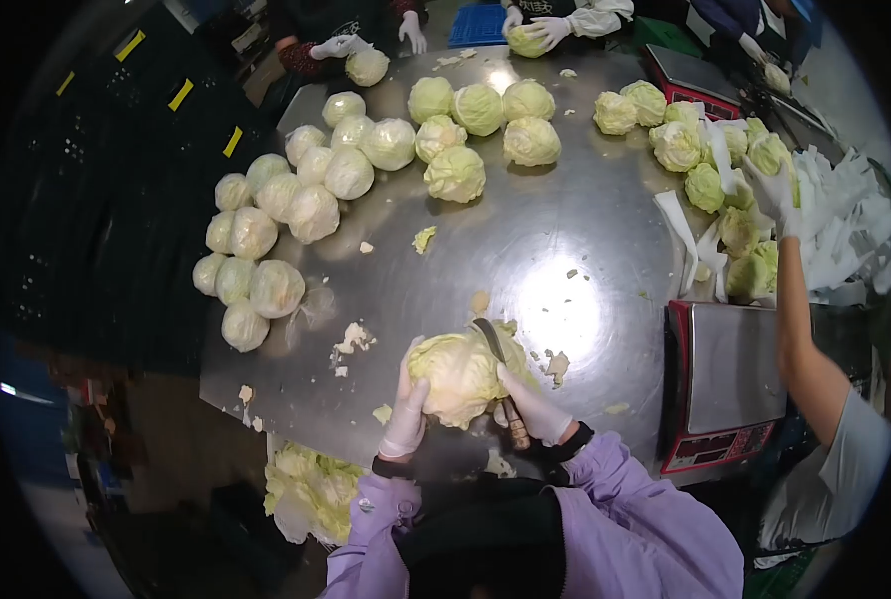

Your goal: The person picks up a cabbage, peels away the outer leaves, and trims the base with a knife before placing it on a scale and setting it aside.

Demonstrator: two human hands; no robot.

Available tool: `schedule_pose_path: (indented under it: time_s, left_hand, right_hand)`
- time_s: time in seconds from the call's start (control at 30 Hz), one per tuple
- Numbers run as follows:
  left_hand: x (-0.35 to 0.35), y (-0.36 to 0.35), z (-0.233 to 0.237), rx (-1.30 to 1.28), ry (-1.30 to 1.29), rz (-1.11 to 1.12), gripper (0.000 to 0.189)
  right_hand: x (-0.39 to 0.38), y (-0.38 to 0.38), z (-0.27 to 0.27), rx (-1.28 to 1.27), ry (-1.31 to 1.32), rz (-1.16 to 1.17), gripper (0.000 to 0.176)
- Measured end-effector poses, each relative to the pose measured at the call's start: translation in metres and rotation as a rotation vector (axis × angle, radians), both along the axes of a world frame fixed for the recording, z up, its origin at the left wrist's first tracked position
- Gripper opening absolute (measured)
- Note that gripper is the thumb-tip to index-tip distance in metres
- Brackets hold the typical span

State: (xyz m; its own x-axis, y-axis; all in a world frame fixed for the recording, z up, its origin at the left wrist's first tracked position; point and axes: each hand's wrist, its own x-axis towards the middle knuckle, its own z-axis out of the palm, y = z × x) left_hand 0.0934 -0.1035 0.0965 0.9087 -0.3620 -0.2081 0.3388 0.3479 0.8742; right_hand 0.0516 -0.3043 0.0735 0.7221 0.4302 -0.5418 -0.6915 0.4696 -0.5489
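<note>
A pale green cabbage [453, 379] is between my two gloved hands, low over the near side of the steel table. My left hand [406, 411] is closed around the cabbage's left side. My right hand [533, 404] presses against its right side and also holds a knife. The knife's dark curved blade [489, 339] rises beyond my thumb, and its brown handle [514, 427] sticks out below the hand. My right fingers are partly hidden. Loose green leaf [525, 371] shows behind the cabbage on the right.
Wrapped cabbages [314, 214] cluster at left; unwrapped ones [455, 174] sit behind. Leaf scraps [354, 339] dot the steel table [406, 290]. A red-edged scale [730, 369] stands at right. Trimmed leaves [311, 489] lie below the table edge. Co-workers' gloved hands [773, 190] handle cabbages around the table.
</note>
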Motion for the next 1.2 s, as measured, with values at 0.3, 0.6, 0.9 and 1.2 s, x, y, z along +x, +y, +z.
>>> schedule_pose_path:
  time_s: [0.3,0.6,0.9,1.2]
  left_hand:
    - [0.007,-0.032,0.012,0.422,-0.225,-0.118,0.090]
    - [-0.007,-0.043,-0.025,1.130,-0.472,-0.117,0.104]
    - [-0.007,-0.050,-0.016,1.232,-0.545,-0.183,0.103]
    - [-0.007,-0.036,-0.019,1.148,-0.609,-0.241,0.099]
  right_hand:
    - [-0.006,-0.030,-0.029,-0.079,-0.103,-0.126,0.050]
    - [-0.004,-0.014,-0.006,-1.311,-0.924,0.127,0.053]
    - [0.035,-0.029,-0.010,-1.136,-0.855,-0.003,0.040]
    - [0.069,-0.026,-0.025,-1.037,-0.799,0.089,0.035]
